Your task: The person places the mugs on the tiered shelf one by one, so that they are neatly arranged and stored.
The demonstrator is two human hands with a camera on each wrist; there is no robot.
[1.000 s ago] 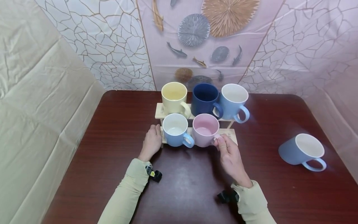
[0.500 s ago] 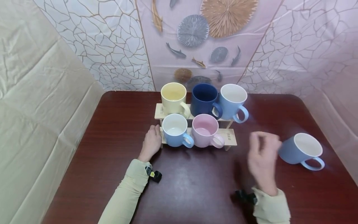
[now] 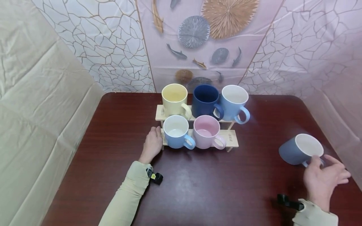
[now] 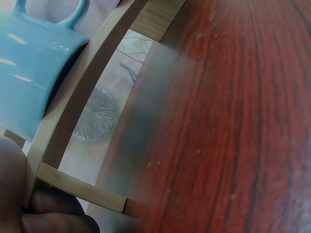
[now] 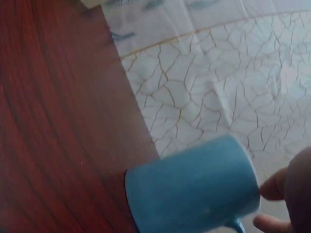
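Observation:
At the table's right side, my right hand (image 3: 323, 180) is at a blue mug (image 3: 292, 152), with the thumb near its rim and handle. The other fingers are extended and spread. In the right wrist view the same mug (image 5: 194, 187) stands with fingertips (image 5: 273, 187) close beside its rim. My left hand (image 3: 152, 141) grips the left end of a two-tier wooden rack (image 3: 232, 138); in the left wrist view its fingers (image 4: 58, 216) curl under the rack's rail (image 4: 70, 109). The lower tier bears a light blue mug (image 3: 176, 138) and a pink mug (image 3: 202, 140).
On the upper tier stand a yellow mug (image 3: 171, 108), a navy mug (image 3: 202, 106) and another light blue mug (image 3: 229, 108). A patterned cloth (image 3: 127, 56) hangs behind the dark wooden table (image 3: 198, 188). Beige cloth (image 3: 42, 110) borders the left side.
My right hand has let go of the pink mug's handle and moved right to the blue mug, its fingers opening out. The left hand has stayed at the rack.

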